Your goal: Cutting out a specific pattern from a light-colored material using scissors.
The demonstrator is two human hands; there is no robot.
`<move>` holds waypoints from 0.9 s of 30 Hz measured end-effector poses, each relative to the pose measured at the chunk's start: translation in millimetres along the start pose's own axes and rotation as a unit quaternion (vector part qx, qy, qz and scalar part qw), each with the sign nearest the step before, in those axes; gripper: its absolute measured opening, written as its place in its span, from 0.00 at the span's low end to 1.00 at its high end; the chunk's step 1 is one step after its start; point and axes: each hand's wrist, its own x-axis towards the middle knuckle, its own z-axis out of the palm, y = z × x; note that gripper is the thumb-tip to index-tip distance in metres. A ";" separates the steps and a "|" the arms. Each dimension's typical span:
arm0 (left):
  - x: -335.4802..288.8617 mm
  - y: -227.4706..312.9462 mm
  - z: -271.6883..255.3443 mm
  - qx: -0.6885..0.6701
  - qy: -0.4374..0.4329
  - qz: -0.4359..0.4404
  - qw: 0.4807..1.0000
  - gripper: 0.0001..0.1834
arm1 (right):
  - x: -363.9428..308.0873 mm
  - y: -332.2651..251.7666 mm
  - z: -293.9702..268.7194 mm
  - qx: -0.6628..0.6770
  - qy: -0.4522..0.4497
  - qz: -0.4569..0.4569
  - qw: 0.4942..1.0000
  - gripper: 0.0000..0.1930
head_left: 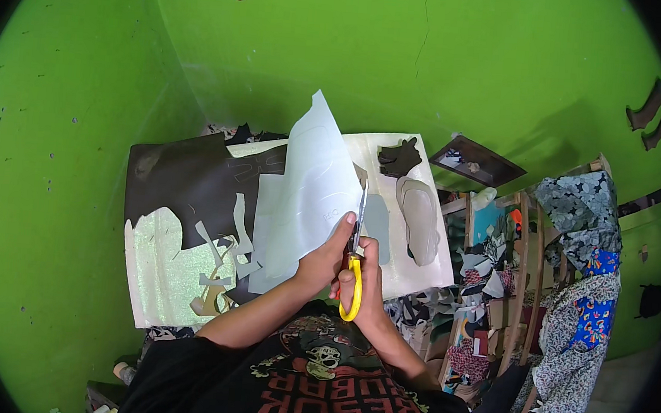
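My left hand (324, 262) grips the lower right edge of a large white sheet (319, 176), with the thumb lying on its face. Faint curved pencil lines show on the sheet, which stands tilted up above the table. In my right hand (371, 283) is a pair of scissors (354, 267) with yellow and red handles. Their blades point away from me, along the sheet's right edge. A grey rounded cut piece (377, 216) lies just right of the blades. Farther right is a beige sandal (418, 221), with a dark cut piece (400, 158) beyond it.
Dark brown sheet material (174, 175) and a shiny pale sheet (151, 270) cover the table's left side, with several narrow offcuts (242, 227) between. Wooden shelving (521, 276) stuffed with scraps stands at right, patterned cloth (570, 365) hanging over it. Green walls (320, 43) enclose the far and left sides.
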 end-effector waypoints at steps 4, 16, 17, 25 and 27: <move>0.1 -7.9 0.7 0.106 -0.020 0.068 0.992 0.25 | -1.0 0.9 2.1 -0.002 -0.005 -0.005 1.000 0.37; 8.1 25.5 10.0 -0.025 0.132 0.116 0.984 0.27 | -5.7 11.7 2.1 0.018 -0.008 -0.003 1.000 0.25; 7.2 28.6 9.3 -0.024 0.127 0.100 0.987 0.25 | -5.0 13.8 1.6 0.017 -0.012 0.001 1.000 0.23; 13.2 17.1 5.1 -0.008 0.109 0.141 0.984 0.22 | -0.2 18.9 -4.2 0.029 -0.021 0.007 0.999 0.24; 10.9 19.8 7.3 -0.011 0.118 0.135 0.984 0.22 | 0.9 20.1 -3.4 0.047 -0.022 -0.018 0.998 0.27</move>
